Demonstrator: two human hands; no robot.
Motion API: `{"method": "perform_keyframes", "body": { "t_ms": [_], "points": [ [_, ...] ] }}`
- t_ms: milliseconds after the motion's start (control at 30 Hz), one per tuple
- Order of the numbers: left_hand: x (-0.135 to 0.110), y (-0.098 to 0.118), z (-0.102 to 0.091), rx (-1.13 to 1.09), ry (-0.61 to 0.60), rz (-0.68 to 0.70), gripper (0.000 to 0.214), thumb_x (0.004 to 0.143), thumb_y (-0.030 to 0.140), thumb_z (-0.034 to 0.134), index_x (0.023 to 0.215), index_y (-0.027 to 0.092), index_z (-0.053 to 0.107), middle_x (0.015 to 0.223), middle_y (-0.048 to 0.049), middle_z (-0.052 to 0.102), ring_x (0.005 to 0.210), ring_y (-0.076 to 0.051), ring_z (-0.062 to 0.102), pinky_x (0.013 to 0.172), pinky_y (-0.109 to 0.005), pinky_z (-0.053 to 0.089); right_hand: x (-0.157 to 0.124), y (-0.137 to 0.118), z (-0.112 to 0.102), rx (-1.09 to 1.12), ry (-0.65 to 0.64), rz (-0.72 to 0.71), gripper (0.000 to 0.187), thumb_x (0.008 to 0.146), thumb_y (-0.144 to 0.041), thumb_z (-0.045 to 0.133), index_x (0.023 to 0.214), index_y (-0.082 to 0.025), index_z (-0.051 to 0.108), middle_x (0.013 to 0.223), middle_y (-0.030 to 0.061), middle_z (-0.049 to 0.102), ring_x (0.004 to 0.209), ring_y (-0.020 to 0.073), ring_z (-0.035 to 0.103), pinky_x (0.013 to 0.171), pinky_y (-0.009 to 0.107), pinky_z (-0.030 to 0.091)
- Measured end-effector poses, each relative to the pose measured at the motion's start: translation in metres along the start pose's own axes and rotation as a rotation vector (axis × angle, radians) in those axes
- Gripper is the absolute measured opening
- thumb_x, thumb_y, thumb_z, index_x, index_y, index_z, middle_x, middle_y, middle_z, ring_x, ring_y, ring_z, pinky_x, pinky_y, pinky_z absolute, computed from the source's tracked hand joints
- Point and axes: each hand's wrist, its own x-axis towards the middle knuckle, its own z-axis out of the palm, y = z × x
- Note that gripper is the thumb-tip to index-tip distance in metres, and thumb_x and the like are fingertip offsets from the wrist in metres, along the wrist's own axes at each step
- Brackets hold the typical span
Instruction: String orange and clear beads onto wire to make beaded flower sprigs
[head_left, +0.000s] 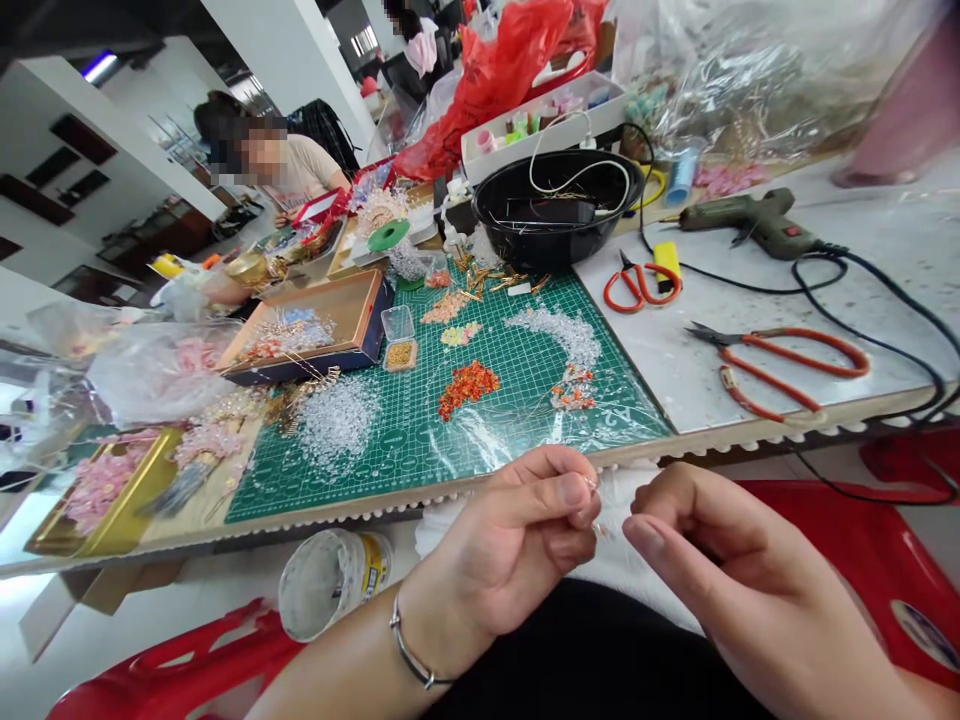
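My left hand [517,545] is held below the table's front edge, thumb and forefinger pinched on a tiny clear bead on a thin wire [592,487]. My right hand [720,560] sits just to its right, fingers curled and pinched toward the same small piece. Both hands hover over my lap. On the green cutting mat [420,440] lie piles of clear beads [334,420], orange beads [466,385] and more clear crystals [559,330].
Orange-handled scissors [780,365] and smaller snips [641,285] lie on the white tabletop, beside a glue gun [750,220] with a black cord. A black bowl [555,205], bead boxes [315,335], plastic bags and a white cup [330,580] surround the mat. Another person sits far left.
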Motion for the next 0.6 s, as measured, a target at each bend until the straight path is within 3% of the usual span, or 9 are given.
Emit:
{"method": "perform_keyframes", "body": {
  "t_ms": [200,333,467,600],
  "points": [
    [-0.001,-0.003,0.004,0.033,0.003,-0.009,0.018,0.074,0.019,0.084,0.072,0.013,0.066,0.069,-0.0008,0.048,0.062,-0.007,0.040,0.051,-0.017,0.026,-0.004,-0.002,-0.002,0.024,-0.004,0.003,0.043,0.092,-0.054,0.062,0.063,-0.023,0.052,0.050,-0.0053,0.046,0.043,0.0100,0.042,0.038,0.018,0.039],
    [-0.002,-0.005,0.006,0.193,0.054,0.053,0.019,0.071,0.024,0.087,0.075,0.016,0.071,0.068,0.0008,0.050,0.056,-0.005,0.036,0.052,-0.019,0.025,-0.005,-0.001,-0.003,0.050,-0.010,0.006,0.042,0.093,-0.052,0.062,0.065,-0.023,0.054,0.053,-0.0046,0.048,0.047,0.0104,0.044,0.041,0.018,0.041],
    [-0.008,-0.001,0.009,0.618,0.094,0.268,0.011,0.079,0.030,0.082,0.079,0.022,0.075,0.075,-0.0012,0.057,0.069,-0.011,0.050,0.064,-0.024,0.037,0.000,0.001,-0.003,0.089,-0.062,0.052,0.041,0.091,-0.061,0.061,0.075,-0.023,0.064,0.062,-0.0010,0.057,0.055,0.0134,0.053,0.046,0.020,0.046],
    [-0.012,0.020,0.013,1.129,0.058,0.401,0.004,0.084,0.029,0.077,0.084,0.025,0.076,0.085,-0.0032,0.062,0.077,-0.015,0.056,0.067,-0.027,0.042,0.003,0.007,-0.006,0.058,-0.156,0.131,0.041,0.090,-0.062,0.059,0.081,-0.023,0.067,0.073,0.0031,0.063,0.065,0.0168,0.059,0.046,0.021,0.044]
  ]
}}
